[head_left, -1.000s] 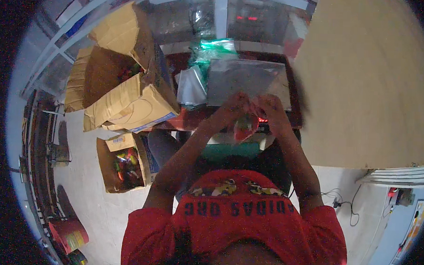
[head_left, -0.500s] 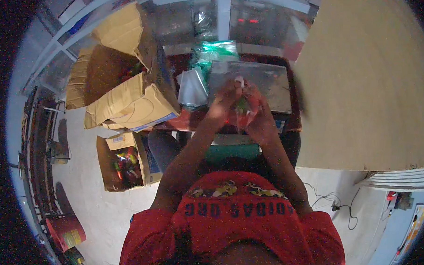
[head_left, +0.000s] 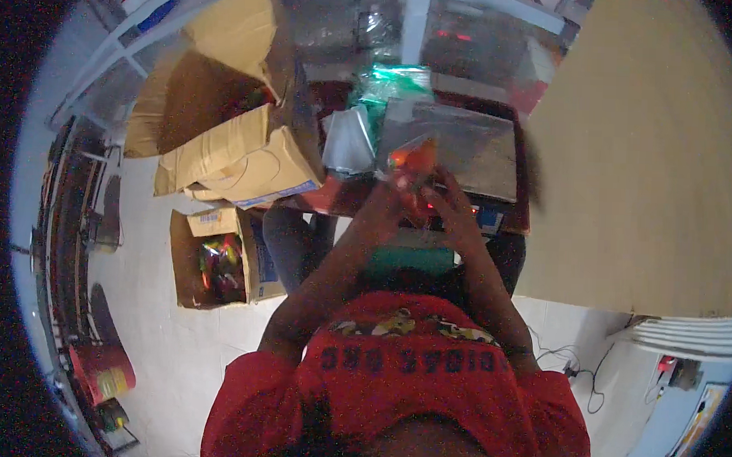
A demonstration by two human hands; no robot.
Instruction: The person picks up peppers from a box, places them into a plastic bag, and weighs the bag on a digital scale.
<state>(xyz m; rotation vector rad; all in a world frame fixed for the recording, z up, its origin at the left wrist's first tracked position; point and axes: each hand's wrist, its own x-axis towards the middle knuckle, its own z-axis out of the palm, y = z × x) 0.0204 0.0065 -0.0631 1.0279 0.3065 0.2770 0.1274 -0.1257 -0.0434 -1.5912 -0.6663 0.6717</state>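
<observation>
Both hands are at a small clear plastic bag (head_left: 418,156) with orange and red things inside, above the near edge of a dark red table (head_left: 339,197). My left hand (head_left: 393,199) is closed on the bag from its left side. My right hand (head_left: 457,209) has bent fingers on the bag's lower right part. Blur and shine hide the exact kind of the contents and the fingertips. Just beyond the hands lies a flat grey-topped box (head_left: 474,148). To its left is a stack of clear plastic bags (head_left: 349,143).
Green-tinted plastic packaging (head_left: 397,83) lies at the table's back. A large open carton (head_left: 231,155) stands left, with a smaller carton (head_left: 264,265) of colourful wrapped things below it. A big tan board (head_left: 642,174) rises at right. Cables (head_left: 594,381) trail on the floor.
The bag has turned, so its orange and red contents now show above my hands. My hands have come slightly nearer to me. The whole view has shifted a little.
</observation>
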